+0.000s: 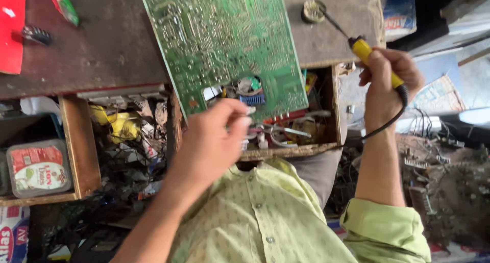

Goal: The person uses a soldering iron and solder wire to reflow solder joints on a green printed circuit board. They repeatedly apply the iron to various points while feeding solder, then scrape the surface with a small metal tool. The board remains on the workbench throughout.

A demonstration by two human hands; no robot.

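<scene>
Brown workbench point(102, 48): green circuit board point(224, 38), red sheet point(11, 28), possibly solder tin point(312, 11).

Glossy green circuit board point(224, 38) on rough, matt wooden bench point(102, 48); yellow plastic-handled soldering iron point(375, 64)

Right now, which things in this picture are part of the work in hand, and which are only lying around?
In hand:
- circuit board, which the left hand is at
- soldering iron, held by the right hand
- small round tin at the iron's tip

Lying about:
- plastic tub
- red sheet
- yellow scrap in the drawer
- loose parts on the right
</scene>
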